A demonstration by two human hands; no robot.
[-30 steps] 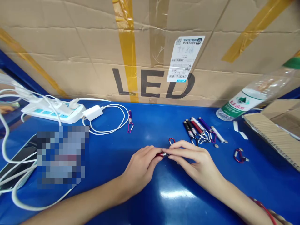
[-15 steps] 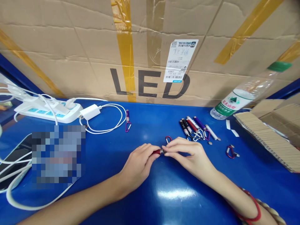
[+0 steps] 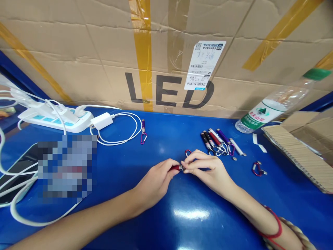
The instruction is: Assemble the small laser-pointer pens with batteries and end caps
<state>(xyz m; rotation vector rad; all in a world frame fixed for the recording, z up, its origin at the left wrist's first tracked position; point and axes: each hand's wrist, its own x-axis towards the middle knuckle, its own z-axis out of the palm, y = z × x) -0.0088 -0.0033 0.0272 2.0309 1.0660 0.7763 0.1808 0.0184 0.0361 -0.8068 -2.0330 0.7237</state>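
Note:
Closed around a small red keychain flashlight (image 3: 174,168), my left hand (image 3: 155,178) leaves only its silvery end sticking out to the right. The thumb and fingers of my right hand (image 3: 208,170) pinch at that metal end; a small part there is mostly covered by the fingertips. A red carabiner clip (image 3: 187,152) shows just behind my right fingers. Beyond my right hand lies a group of several similar flashlights (image 3: 214,139) in black, red, silver and purple, with clips attached. Small round button cells (image 3: 234,159) rest beside a silver tube (image 3: 236,147).
A purple flashlight (image 3: 143,126) lies near a white charger (image 3: 102,121) and its cable. At left are a power strip (image 3: 75,126) and phones (image 3: 18,166). A water bottle (image 3: 262,114), a cardboard piece (image 3: 293,156) and another red clip (image 3: 257,169) are at right. A large carton (image 3: 104,52) stands behind.
The view has shifted slightly, so the surroundings sit a little further right. Both hands keep hold of the red flashlight, and my right fingers have changed position slightly at its metal end.

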